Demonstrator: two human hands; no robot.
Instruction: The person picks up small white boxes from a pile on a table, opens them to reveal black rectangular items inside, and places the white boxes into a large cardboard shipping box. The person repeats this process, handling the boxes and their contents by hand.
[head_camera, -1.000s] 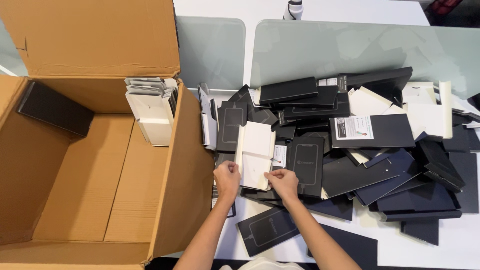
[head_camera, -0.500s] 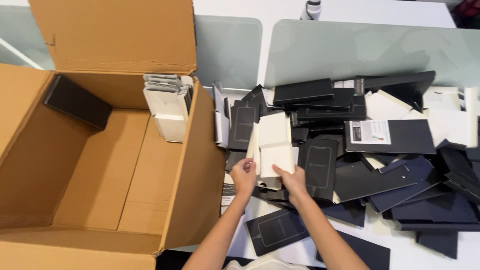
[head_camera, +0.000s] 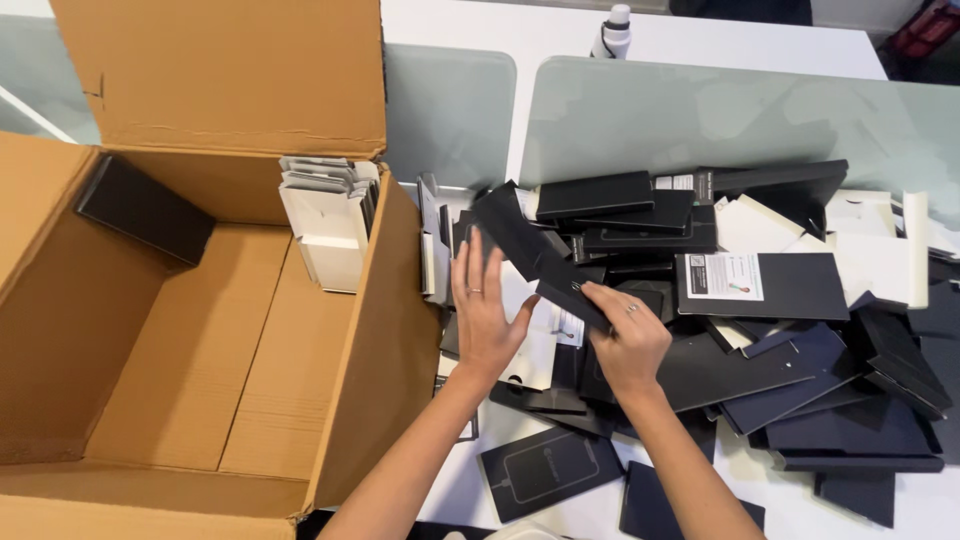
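**Two hands on a slim black box above a heap of packaging**

The right hand (head_camera: 628, 340) is closed around the near end of a long, flat black box (head_camera: 535, 255), thumb and fingers pinching its lower edge; a ring shows on one finger. The box tilts up and away to the left of this hand, lifted clear of the heap beneath it. The left hand (head_camera: 487, 312) is open, fingers straight and spread, its palm turned toward the box's left side and resting against or just beside it; whether it truly bears on the box cannot be told. This hand also wears a ring.

Directly under both hands lie white card inserts (head_camera: 535, 335) and more black boxes. To the right of the right hand the pile of flat black boxes (head_camera: 800, 400) spreads wide across the white table (head_camera: 690, 40), with one black box bearing a white label (head_camera: 760, 285) just beyond the knuckles and white sleeves (head_camera: 880, 250) farther out. Nearer the body than the hands, a black box with a pale outline drawing (head_camera: 550, 470) lies flat.

To the left of the left hand stands a large open cardboard carton (head_camera: 200, 350), its wall just beside the wrist. Inside it, at the far corner, white boxes (head_camera: 330, 220) stand packed on edge, and a black box (head_camera: 145, 208) leans at the far left. Beyond the pile, frosted glass dividers (head_camera: 740, 115) rise, with a white bottle (head_camera: 612, 32) behind them.
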